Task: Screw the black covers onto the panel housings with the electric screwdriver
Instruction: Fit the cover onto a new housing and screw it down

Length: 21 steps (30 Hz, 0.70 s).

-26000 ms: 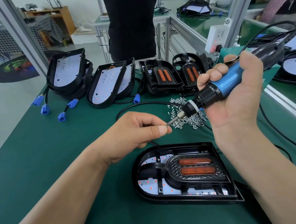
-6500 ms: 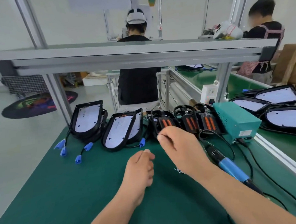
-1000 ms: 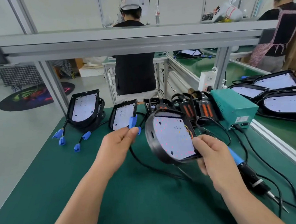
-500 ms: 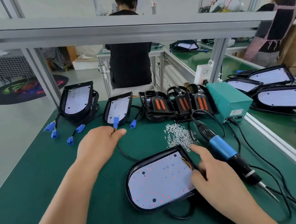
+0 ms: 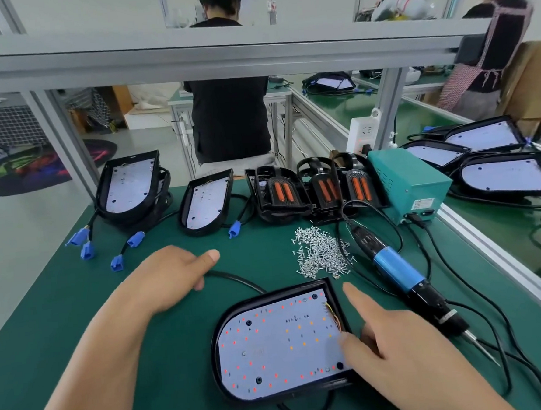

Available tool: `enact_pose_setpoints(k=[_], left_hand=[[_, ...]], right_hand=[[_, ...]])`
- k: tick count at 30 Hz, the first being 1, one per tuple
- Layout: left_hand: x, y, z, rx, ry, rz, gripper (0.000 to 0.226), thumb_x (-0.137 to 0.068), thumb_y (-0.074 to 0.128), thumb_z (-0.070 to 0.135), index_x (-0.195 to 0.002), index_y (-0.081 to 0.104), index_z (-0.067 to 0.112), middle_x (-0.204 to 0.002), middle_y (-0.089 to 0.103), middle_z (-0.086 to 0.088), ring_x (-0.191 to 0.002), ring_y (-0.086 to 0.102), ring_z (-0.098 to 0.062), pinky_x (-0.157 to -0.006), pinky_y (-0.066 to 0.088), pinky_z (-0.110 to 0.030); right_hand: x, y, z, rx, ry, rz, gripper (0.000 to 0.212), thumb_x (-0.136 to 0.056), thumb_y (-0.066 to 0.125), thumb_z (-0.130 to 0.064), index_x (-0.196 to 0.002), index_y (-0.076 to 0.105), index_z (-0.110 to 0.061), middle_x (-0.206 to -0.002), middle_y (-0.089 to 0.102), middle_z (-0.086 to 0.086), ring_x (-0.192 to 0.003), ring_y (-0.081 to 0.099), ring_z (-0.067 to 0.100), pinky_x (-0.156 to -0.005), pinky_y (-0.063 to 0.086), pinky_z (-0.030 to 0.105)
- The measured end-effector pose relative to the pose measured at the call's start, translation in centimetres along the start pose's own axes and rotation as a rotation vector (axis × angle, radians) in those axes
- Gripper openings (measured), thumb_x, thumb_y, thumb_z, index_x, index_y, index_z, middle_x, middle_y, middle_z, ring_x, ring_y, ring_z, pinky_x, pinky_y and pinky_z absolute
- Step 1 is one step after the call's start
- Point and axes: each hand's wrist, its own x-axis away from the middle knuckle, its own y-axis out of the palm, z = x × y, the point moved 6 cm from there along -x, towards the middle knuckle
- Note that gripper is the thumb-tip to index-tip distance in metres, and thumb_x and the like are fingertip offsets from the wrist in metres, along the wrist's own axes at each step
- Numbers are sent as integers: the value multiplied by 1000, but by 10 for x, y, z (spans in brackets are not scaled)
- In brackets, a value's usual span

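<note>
Looks out from head height, forward and steeply down onto the green table (image 5: 63, 312); sits close, taking in both forearms from the bottom edge, with the left hand (image 5: 169, 276) and right hand (image 5: 394, 340) near mid-frame; places the panel housing (image 5: 280, 340) low and centred, just below the lens; spreads wide, catching the aluminium crossbeam (image 5: 222, 54) across the top; reaches past the table's far edge to a standing person (image 5: 229, 118), and rightward to a neighbouring bench (image 5: 472, 211); offers one view only.
</note>
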Motion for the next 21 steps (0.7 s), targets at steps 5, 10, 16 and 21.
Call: enact_pose_setpoints(k=[5, 10, 16, 21], left_hand=[[30, 38, 52, 219, 360, -463, 55, -81, 68, 80, -99, 82, 30, -94, 76, 3, -82, 60, 1, -81, 50, -36], [31, 57, 64, 276, 452, -484, 14, -91, 81, 44, -90, 83, 30, -76, 70, 16, -71, 57, 3, -68, 44, -11], [25, 65, 62, 345, 443, -455, 22, -88, 79, 48, -89, 83, 26, -79, 72, 10, -75, 58, -1, -73, 47, -19], [23, 67, 62, 369, 458, -440, 20, -89, 78, 48, -82, 82, 29, -76, 70, 16, -72, 57, 2, -70, 45, -15]], right_hand=[[-35, -48, -3, -44, -70, 276, 52, -96, 46, -68, -140, 55, -42, -95, 65, -31, -81, 62, -5, -67, 44, 14], [-129, -90, -22, -59, -144, 496, 25, -99, 59, -47, -107, 68, -25, -87, 70, -10, -83, 64, 7, -84, 58, 42], [-231, -79, -60, 133, -168, 453, 71, -94, 51, -76, -125, 60, -13, -118, 65, 7, -109, 61, 30, -87, 51, 42], [-262, -44, -80, 352, -175, 384, 70, -91, 54, -76, -113, 56, -9, -115, 63, 14, -113, 57, 38, -78, 44, 42]])
